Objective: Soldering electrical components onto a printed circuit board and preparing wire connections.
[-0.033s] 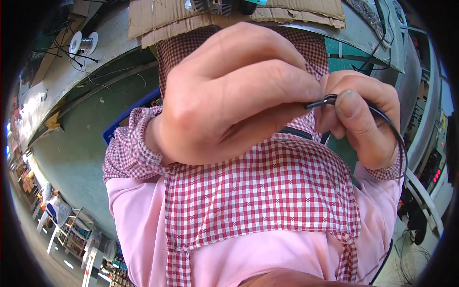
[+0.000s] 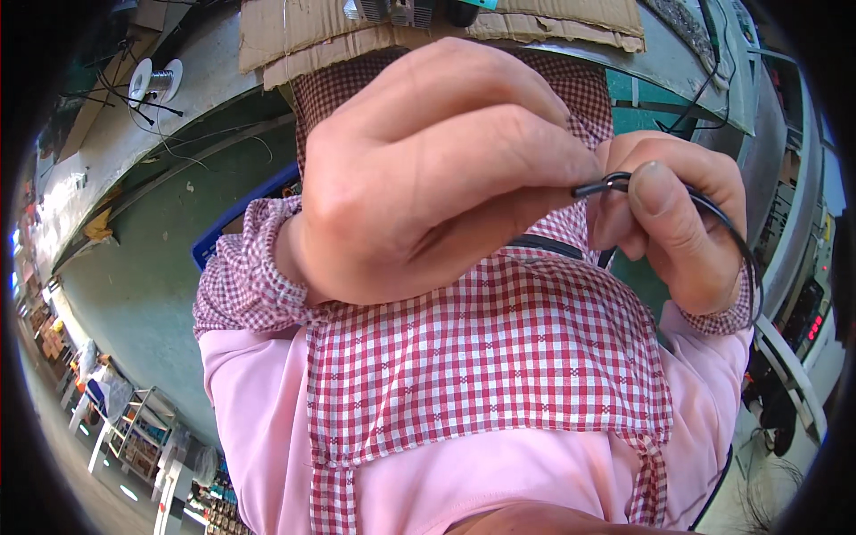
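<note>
Black cable [image 2: 591, 189] is located in front of the wearer's torso, at the meeting point of the two hands. A short end projects leftward from a small loop; the remainder bends over the right hand [image 2: 687, 223] and hangs down along its outer side, near the wrist. The right thumb is pressed toward the bent forefinger, with no visible gap, and the cable is pinched between them just beside the loop. The left hand [image 2: 428, 178] is held back outward, fingers curled inward and fingertips drawn together at the cable's short end. Whether those fingertips grip the end or merely lie against it cannot be told, as the hand conceals its inner side.

The wearer has on a red-and-white checked apron [image 2: 481, 357] over a pink top [image 2: 410, 481]. Beyond the hands stands a workbench [image 2: 227, 76] bearing a corrugated cardboard sheet [image 2: 571, 27], on which finned metal parts [image 2: 412, 12] are partly cut off by the upper edge. A white-flanged wire spool [image 2: 159, 82] is on the bench at left. A blue bin [image 2: 242, 212] is partly visible behind the left wrist. At far right, a red-lit display [image 2: 815, 326] is noted.
</note>
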Demonstrator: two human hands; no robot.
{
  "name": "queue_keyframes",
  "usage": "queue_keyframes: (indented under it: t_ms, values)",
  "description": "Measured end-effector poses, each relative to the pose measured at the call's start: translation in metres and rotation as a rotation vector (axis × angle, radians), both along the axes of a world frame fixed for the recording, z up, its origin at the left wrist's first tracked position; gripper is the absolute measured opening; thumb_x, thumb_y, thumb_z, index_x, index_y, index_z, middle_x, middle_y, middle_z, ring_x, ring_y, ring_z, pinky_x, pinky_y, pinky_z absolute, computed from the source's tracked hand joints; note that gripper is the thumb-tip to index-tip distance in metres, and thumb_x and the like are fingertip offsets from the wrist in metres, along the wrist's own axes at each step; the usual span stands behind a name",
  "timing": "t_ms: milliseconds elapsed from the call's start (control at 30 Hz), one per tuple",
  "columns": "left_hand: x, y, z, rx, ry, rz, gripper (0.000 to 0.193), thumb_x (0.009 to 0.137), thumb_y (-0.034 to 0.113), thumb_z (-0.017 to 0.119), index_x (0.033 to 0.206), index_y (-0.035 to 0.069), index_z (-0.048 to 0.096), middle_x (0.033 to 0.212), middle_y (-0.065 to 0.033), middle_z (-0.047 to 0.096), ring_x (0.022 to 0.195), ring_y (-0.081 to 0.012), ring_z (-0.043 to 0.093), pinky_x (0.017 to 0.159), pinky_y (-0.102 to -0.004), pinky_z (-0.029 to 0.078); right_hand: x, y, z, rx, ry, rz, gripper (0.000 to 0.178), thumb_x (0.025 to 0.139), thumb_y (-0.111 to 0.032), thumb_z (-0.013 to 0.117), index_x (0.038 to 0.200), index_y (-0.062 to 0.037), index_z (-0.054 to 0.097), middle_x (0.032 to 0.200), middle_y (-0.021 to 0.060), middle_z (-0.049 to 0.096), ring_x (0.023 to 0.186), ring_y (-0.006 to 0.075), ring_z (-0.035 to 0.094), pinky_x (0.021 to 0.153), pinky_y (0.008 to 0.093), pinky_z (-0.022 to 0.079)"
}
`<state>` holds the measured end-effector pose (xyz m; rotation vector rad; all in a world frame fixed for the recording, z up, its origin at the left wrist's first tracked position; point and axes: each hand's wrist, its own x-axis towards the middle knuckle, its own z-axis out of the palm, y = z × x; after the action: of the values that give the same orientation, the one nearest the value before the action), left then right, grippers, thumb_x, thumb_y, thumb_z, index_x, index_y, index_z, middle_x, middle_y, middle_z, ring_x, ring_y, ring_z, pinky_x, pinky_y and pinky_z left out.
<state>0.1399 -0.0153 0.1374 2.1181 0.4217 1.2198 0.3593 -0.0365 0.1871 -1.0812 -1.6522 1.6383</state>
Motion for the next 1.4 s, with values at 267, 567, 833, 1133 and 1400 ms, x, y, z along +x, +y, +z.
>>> queue_keyframes:
  t_ms: [267,567,833,1133,1400]
  values:
    - [0.013,-0.012,-0.006,-0.235,-0.095,0.068,0.013,0.08,-0.003,0.063,0.092,-0.008,0.061,0.084,-0.0163,0.062,0.083,-0.0243,0.063,0.074,-0.0324,0.05,0.002,0.007,-0.011,0.112,0.016,0.081,0.038,0.097,-0.03,0.05,0.075,0.0001,0.058,0.066,0.0066,0.054,0.058,0.0112,0.047,0.054,0.0253,0.035]
    - [0.012,-0.028,0.011,-1.236,-0.258,-0.213,0.025,0.09,0.016,0.048,0.076,-0.003,0.054,0.07,-0.0106,0.059,0.062,-0.0123,0.051,0.057,-0.0245,0.039,0.008,0.018,-0.017,0.733,-0.081,0.268,0.028,0.09,-0.023,0.06,0.085,0.0045,0.06,0.076,0.0115,0.055,0.064,0.0234,0.053,0.058,0.0345,0.043]
    - [0.007,-0.017,0.007,-1.501,-0.405,-0.567,0.034,0.095,0.023,0.043,0.075,-0.003,0.053,0.066,-0.0088,0.056,0.055,-0.0123,0.048,0.051,-0.0259,0.038,0.007,0.023,-0.015,0.72,-0.061,0.379,0.028,0.09,-0.023,0.06,0.084,0.0043,0.059,0.074,0.0113,0.056,0.062,0.0237,0.053,0.057,0.0348,0.043]
    - [-0.007,0.011,-0.005,0.227,0.047,0.059,0.032,0.079,0.016,0.07,0.103,-0.003,0.061,0.09,-0.0189,0.062,0.09,-0.0309,0.064,0.084,-0.0428,0.052,0.003,0.014,-0.006,0.188,0.017,0.16,0.028,0.092,-0.024,0.055,0.082,0.0017,0.059,0.065,0.0093,0.056,0.059,0.0162,0.053,0.056,0.0307,0.04]
    - [-0.001,0.013,-0.01,0.51,0.031,0.174,0.023,0.079,0.011,0.069,0.096,-0.003,0.062,0.085,-0.0162,0.063,0.08,-0.0283,0.065,0.078,-0.0453,0.054,0.0,0.012,-0.004,0.084,0.025,0.167,0.027,0.092,-0.023,0.055,0.083,0.0023,0.059,0.069,0.0108,0.058,0.056,0.0161,0.053,0.056,0.0304,0.043]
